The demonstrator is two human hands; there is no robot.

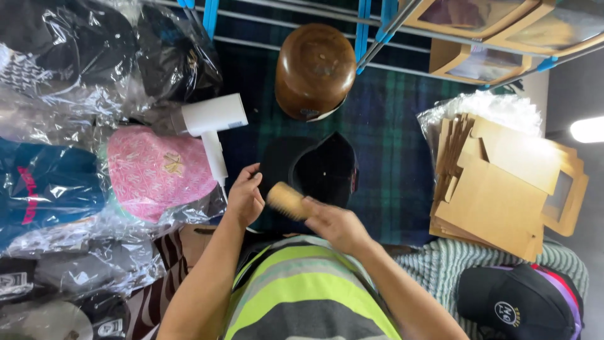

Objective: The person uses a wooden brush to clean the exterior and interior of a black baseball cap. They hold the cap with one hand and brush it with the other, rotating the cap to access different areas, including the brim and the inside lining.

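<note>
Right hand (pixel 336 223) grips the wooden brush (pixel 287 201) angled up-left onto the black cap (pixel 321 167), whose brim the left hand (pixel 244 198) pinches alongside.

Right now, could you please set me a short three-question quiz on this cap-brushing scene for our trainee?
1. True or false: the right hand holds a wooden brush against the black cap.
2. Which lies to the left of the left hand?
A. a stack of flat cardboard boxes
B. a pink cap in a clear bag
C. a brown dome-shaped form
3. Fill in: the white hair dryer lies between the pink cap and the ____ cap.

Key:
1. True.
2. B; the cardboard boxes are on the right, and the brown dome-shaped form is on the blanket beyond the black cap.
3. black.
</note>
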